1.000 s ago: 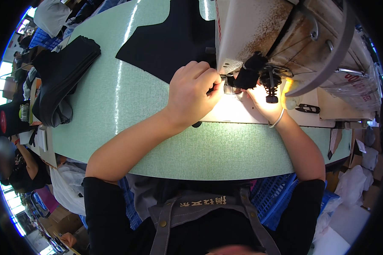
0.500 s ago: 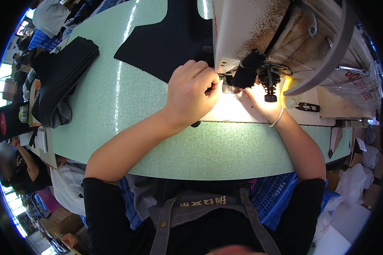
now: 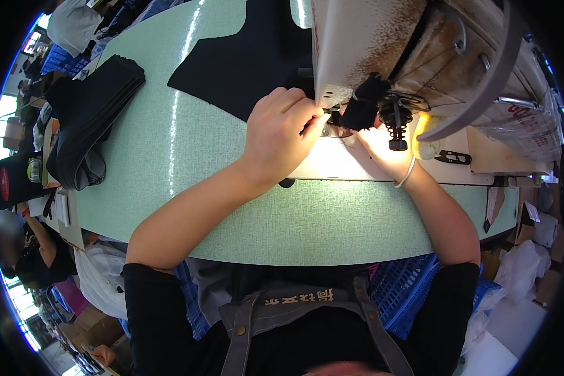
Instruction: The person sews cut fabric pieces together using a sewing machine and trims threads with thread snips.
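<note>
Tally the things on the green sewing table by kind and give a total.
Sewing machine: 1
Flat black fabric piece: 1
Stack of folded black fabric: 1
Hands at the needle, left hand and right hand: 2
Total: 5

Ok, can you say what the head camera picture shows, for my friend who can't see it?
A person's left hand and right hand pinch something small under a sewing machine on a green table. Black fabric lies behind, with a folded black pile at the left.
</note>
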